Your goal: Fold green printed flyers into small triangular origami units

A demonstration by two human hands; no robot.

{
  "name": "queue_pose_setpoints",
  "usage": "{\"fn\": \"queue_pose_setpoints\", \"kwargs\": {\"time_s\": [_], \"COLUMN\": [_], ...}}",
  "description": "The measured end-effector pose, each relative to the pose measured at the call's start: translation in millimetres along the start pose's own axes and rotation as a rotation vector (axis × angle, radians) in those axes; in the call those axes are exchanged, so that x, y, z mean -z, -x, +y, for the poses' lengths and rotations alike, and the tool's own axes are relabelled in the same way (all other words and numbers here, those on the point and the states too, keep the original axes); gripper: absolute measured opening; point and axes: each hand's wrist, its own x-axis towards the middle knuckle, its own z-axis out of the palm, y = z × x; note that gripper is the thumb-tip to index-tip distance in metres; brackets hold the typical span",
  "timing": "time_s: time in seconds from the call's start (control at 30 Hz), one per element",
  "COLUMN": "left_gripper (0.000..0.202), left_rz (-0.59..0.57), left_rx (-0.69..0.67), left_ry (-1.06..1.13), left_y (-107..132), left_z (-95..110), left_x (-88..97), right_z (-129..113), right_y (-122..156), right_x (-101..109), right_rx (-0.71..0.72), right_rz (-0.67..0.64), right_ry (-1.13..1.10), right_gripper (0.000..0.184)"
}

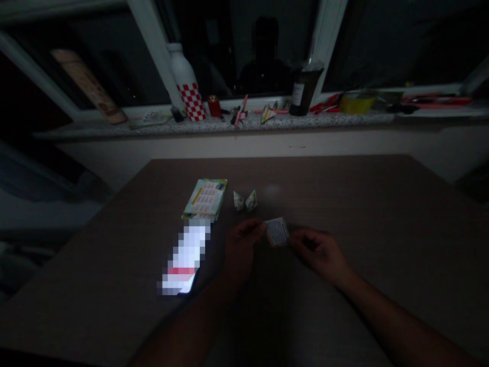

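Between my hands is a small folded paper (277, 232), roughly square, with lines of print on the side facing me. My left hand (244, 242) pinches its left edge between thumb and fingers. On the opposite side, the fingertips of my right hand (319, 250) close on its lower right corner. Just beyond my left hand stands a small folded-paper piece (245, 202) with two pointed ends. To its left lies a stack of printed paper sheets (206, 198) with green and yellow edges. The dim light hides the finer folds.
A lit phone (185, 260), its screen blurred out, lies left of my left hand on the wooden table (362, 199). Along the windowsill (148, 127) stand a red-and-white checkered bottle (189, 92), a small red jar (214, 106), a dark cup (305, 92) and a yellow container (357, 103).
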Motion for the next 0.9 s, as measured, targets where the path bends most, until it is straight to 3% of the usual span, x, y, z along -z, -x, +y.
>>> {"fn": "queue_pose_setpoints", "kwargs": {"time_s": [0.9], "left_gripper": [0.02], "left_rz": [0.036], "left_rx": [-0.032], "left_ry": [-0.04], "left_y": [-0.7], "left_z": [0.4], "left_x": [1.7], "right_z": [4.1], "right_y": [2.8], "right_x": [-2.0], "right_rx": [0.043], "right_rz": [0.093], "right_ry": [-0.012], "right_gripper": [0.021]}}
